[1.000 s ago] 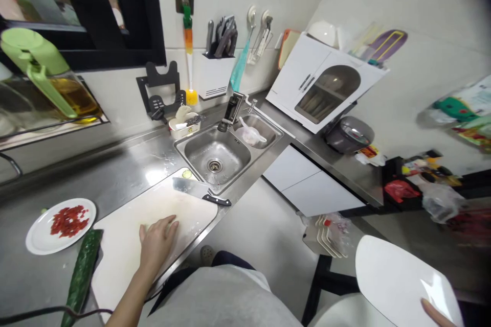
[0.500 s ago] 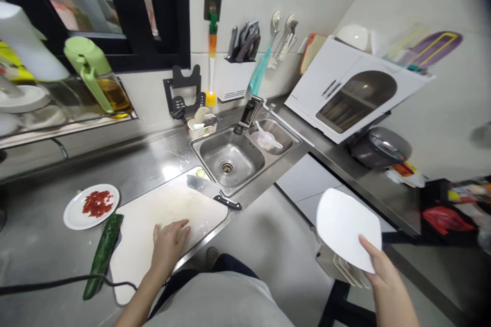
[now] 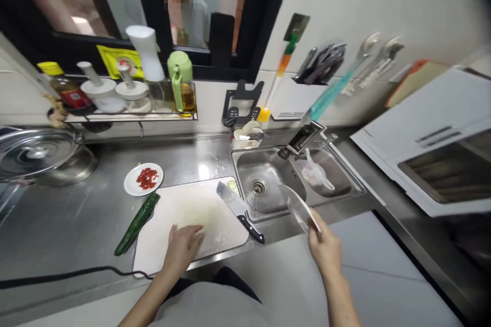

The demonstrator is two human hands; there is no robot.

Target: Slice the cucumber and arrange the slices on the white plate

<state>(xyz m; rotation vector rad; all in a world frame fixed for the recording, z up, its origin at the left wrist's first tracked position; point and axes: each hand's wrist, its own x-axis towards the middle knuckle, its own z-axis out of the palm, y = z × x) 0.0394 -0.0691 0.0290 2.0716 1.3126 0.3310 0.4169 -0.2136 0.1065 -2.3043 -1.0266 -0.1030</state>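
Observation:
My right hand (image 3: 322, 242) grips a white plate (image 3: 311, 215) by its edge, tilted nearly on its side above the sink's front rim. Over the front of the white cutting board (image 3: 161, 230) is my left hand (image 3: 186, 245), fingers apart and holding nothing; whether it touches the board I cannot tell. A cleaver (image 3: 251, 228) with a black handle lies across the board's right side. Close to its blade is a small cucumber slice (image 3: 232, 184). Along the board's left edge rests a whole cucumber (image 3: 137, 225). Behind it sits a small white plate (image 3: 130, 186) with chopped red pieces (image 3: 148, 179).
A double sink (image 3: 245, 163) with a black faucet (image 3: 303, 138) lies to the right; a plastic bag (image 3: 316, 173) is in its smaller basin. A lidded pot (image 3: 69, 163) stands left. A shelf of seasoning bottles (image 3: 180, 84) juts above the counter. A black cable (image 3: 76, 280) crosses the front left.
My right hand has brought the plate from the far right toward the sink, turning it from face-on to nearly edge-on. My view has swung left. My left hand stays over the board.

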